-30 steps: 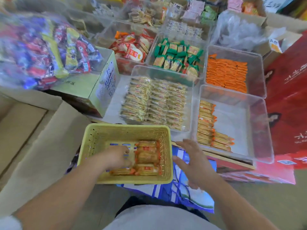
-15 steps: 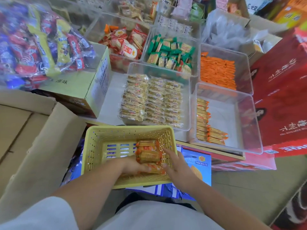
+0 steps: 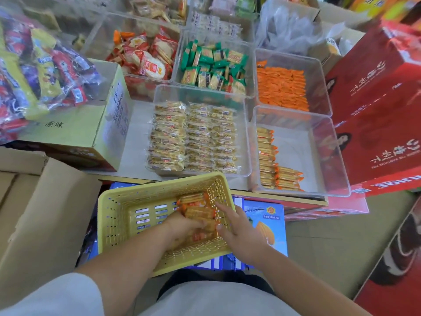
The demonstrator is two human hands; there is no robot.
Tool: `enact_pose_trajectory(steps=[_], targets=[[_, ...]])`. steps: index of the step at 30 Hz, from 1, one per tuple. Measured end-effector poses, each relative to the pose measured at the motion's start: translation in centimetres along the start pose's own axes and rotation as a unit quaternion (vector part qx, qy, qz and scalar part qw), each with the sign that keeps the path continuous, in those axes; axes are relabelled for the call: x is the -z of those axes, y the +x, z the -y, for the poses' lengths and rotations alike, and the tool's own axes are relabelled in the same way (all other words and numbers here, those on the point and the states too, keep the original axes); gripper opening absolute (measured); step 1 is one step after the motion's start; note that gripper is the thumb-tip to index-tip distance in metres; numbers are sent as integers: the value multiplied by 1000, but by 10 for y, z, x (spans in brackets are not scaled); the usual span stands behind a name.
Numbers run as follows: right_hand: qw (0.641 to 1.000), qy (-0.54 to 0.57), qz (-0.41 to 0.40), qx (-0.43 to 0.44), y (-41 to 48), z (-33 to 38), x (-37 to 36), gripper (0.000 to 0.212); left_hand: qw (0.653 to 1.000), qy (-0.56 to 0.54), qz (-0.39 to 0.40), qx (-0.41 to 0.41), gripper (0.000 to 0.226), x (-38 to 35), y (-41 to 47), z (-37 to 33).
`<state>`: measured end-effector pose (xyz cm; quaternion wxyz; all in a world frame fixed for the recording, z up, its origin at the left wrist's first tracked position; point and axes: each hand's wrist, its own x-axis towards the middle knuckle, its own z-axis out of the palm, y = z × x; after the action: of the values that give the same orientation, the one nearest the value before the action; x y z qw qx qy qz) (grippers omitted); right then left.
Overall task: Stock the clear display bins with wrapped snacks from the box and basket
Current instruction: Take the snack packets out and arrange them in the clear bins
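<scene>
Tall red cartons (image 3: 376,106) stood at the right and an open cardboard box (image 3: 38,213) at the left. Between them, clear display bins held wrapped snacks. The near-right bin (image 3: 323,142) carried one row of orange-ended packs (image 3: 266,156) along its left wall. Just in front, a yellow basket (image 3: 114,224) rested tilted on a blue box (image 3: 271,224). The left hand (image 3: 182,226) reached into the basket, its fingers curled around a stack of orange wrapped snacks (image 3: 198,208) lying against the basket's right wall. The right hand (image 3: 237,229) lay over that wall, fingers apart and fairly straight, touching the stack's right side.
</scene>
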<state>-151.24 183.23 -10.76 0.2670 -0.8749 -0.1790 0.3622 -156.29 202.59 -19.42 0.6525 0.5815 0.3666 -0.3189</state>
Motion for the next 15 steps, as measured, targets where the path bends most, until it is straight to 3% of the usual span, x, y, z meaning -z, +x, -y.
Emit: enact_pose_trajectory(steps=[7,15], targets=[[999,42,-5,-4,1,-1,-3,54,991,-99,24,86,29,-2,-2,-15],[999,34,-2,-8,1,0,-2,54,988,-42,87,118,39,5,0,-16]])
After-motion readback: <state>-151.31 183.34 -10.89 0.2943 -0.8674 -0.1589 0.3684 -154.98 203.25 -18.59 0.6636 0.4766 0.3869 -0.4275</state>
